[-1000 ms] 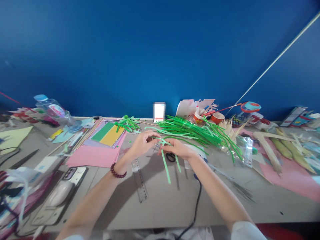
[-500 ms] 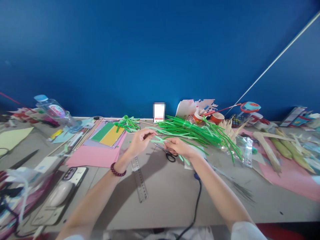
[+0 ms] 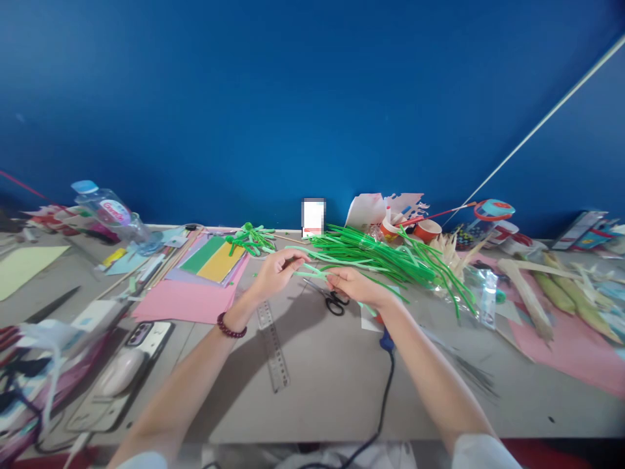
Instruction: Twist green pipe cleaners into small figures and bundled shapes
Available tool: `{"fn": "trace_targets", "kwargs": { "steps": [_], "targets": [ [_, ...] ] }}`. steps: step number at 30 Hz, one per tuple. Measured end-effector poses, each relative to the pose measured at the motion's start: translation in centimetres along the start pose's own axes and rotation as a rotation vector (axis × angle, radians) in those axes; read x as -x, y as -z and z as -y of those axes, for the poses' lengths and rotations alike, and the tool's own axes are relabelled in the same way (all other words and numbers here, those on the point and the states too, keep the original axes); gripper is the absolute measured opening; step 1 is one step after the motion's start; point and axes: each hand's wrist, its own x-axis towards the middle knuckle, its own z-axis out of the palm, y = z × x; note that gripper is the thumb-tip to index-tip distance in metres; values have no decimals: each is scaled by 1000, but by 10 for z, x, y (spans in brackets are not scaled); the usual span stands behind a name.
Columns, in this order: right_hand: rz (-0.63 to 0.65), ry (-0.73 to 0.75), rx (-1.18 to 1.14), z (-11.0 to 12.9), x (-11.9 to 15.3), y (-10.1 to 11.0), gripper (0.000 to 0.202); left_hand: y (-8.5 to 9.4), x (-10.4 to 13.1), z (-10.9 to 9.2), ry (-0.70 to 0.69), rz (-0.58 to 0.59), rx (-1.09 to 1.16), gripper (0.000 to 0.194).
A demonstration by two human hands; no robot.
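Between my hands stretches a light green pipe cleaner (image 3: 313, 271), bent into strands that run side by side. My left hand (image 3: 278, 272) pinches its left part between thumb and fingers, with a dark red bead bracelet on that wrist. The fingers of my right hand (image 3: 352, 286) close on the other part, and a short green end pokes out below the palm. Black-handled scissors (image 3: 336, 303) lie on the table just under my right hand. Behind both hands spreads a heap of green pipe cleaners (image 3: 375, 255). A clear ruler (image 3: 273, 348) lies nearer me.
Pink paper (image 3: 185, 301) and coloured sheets lie left, beside a phone (image 3: 146, 339) with a white mouse on it. A plastic bottle (image 3: 110, 210) leans at the back left. Blue-handled tool with a cord (image 3: 385, 342) lies right. Dried husks (image 3: 527, 296) lie far right.
My right hand has shifted slightly right, and the green ends below it show less. Both hands keep their grip. The whole view has moved a little.
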Motion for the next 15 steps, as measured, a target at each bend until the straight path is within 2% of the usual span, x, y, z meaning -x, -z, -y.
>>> {"fn": "trace_targets", "kwargs": {
  "steps": [4,9,11,15],
  "targets": [
    [-4,-9,19,-3,-2,2,41,7,2,-8,44,88,-78,32],
    [-22,-52,18,-5,-3,1,38,22,5,-15,102,129,-399,37],
    [-35,-59,32,-3,-3,0,37,25,6,-16,33,90,-555,34],
    [-4,-55,74,4,0,-4,34,20,9,-14,-216,16,-744,29]
  ]
}}
